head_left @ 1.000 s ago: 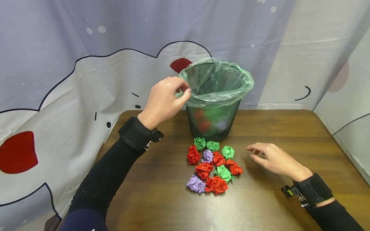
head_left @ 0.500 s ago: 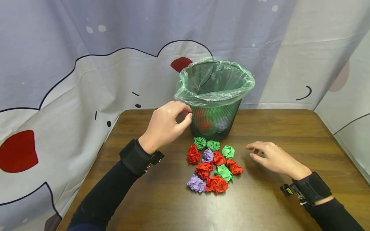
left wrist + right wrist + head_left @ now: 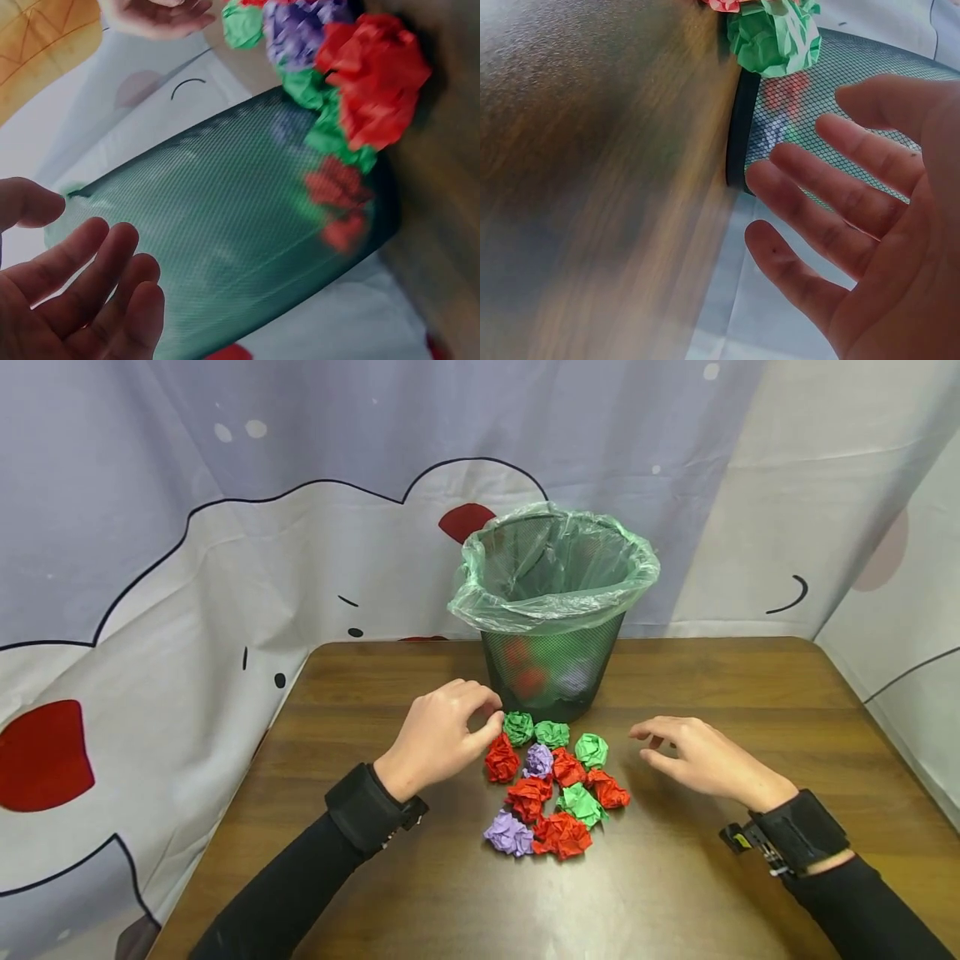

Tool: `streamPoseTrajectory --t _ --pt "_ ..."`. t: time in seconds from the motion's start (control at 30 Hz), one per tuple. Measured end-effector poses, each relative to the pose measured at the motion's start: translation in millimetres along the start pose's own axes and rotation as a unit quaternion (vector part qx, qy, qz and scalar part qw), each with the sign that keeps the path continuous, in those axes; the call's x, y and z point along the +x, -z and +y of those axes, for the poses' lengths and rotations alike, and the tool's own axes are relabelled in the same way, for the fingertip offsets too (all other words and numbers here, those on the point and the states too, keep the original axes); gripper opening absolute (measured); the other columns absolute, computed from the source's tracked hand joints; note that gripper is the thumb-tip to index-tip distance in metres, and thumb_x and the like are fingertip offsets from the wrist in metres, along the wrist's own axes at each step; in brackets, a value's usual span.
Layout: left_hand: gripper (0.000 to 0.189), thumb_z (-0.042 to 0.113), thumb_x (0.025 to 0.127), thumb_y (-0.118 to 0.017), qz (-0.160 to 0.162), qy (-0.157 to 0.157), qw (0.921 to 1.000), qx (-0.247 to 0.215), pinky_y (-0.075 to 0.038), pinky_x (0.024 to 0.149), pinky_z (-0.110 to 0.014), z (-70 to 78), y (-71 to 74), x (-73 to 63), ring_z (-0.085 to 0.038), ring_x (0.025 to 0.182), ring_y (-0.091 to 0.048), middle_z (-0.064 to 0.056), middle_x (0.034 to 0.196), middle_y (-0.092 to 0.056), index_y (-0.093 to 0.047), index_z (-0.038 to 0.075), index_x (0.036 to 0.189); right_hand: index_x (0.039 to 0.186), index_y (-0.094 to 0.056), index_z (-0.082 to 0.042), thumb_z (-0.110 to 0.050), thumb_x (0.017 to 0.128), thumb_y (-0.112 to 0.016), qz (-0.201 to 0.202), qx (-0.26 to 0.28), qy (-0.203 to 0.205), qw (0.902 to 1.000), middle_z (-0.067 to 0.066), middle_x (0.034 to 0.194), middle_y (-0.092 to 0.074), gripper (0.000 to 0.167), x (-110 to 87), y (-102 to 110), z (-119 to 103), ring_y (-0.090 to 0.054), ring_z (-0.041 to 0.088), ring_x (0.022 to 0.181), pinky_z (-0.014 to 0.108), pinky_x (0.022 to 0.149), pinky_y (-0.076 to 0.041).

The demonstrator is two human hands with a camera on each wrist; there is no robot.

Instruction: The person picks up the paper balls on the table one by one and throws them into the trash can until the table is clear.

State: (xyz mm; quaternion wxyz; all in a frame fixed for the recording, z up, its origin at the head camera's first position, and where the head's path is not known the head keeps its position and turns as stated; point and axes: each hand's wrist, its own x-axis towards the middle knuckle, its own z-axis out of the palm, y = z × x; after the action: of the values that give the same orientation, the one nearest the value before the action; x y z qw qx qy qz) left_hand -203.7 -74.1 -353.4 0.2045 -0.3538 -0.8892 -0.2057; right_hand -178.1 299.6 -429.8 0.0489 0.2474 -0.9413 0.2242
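Several crumpled paper balls lie in a cluster on the table: red [image 3: 563, 836], green [image 3: 592, 750] and purple [image 3: 509, 833]. Behind them stands a black mesh wastebasket [image 3: 555, 668] lined with a green plastic bag [image 3: 555, 614]. More red, green and purple balls show through its mesh. At the cluster's left, my left hand [image 3: 442, 735] hovers by a red ball [image 3: 502, 758]; its fingers are loosely bent and hold nothing in the left wrist view. On the other side, my right hand [image 3: 701, 756] stays over the table, fingers relaxed and apart, nearest the green ball on the right.
The brown wooden table [image 3: 675, 893] runs up to a printed curtain [image 3: 300, 552] behind the wastebasket. Another stretch of cloth [image 3: 915, 635] hangs along the right edge. Both wrists wear black straps with small cameras.
My left hand has come down from the wastebasket's rim to beside the paper balls, with its fingers empty. The right hand has barely shifted, and the balls lie as before.
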Motion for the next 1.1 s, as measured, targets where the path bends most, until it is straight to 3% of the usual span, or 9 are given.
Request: streamPoseTrajectory --t 0.47,0.8,1.1 --pt "0.009 0.024 0.093 -0.065 -0.036 0.025 0.9987 -0.025 -0.049 0.064 -0.029 -2.8 -37.1 -28.9 -0.008 0.079 -0.059 0.006 0.085 -0.068 -0.073 0.019 0.092 0.124 -0.069 -0.011 -0.021 0.091 -0.072 -0.019 -0.007 0.014 0.9997 0.005 0.118 -0.072 0.035 16.5 0.4 -5.8 -0.068 0.017 0.096 0.041 0.083 -0.055" --pt "0.009 0.023 0.092 -0.064 -0.053 0.039 0.9975 -0.027 -0.047 0.062 -0.027 -8.2 -48.5 -42.1 -0.011 0.076 -0.060 0.006 0.083 -0.067 -0.072 0.020 0.091 0.129 -0.066 -0.010 -0.026 0.090 -0.073 -0.048 0.018 0.051 0.9974 0.006 0.122 -0.070 0.043 36.2 -6.5 -12.1 -0.068 0.020 0.099 0.042 0.086 -0.055" --pt "0.010 0.024 0.093 -0.064 -0.073 0.052 0.9951 -0.042 -0.047 0.063 -0.028 -8.9 -54.0 -46.6 -0.014 0.077 -0.062 0.003 0.085 -0.068 -0.072 0.019 0.094 0.145 -0.054 -0.013 -0.038 0.090 -0.074 -0.075 0.023 0.052 0.9956 0.004 0.141 -0.059 0.063 40.1 -11.6 -16.0 -0.065 0.021 0.111 0.046 0.094 -0.052"
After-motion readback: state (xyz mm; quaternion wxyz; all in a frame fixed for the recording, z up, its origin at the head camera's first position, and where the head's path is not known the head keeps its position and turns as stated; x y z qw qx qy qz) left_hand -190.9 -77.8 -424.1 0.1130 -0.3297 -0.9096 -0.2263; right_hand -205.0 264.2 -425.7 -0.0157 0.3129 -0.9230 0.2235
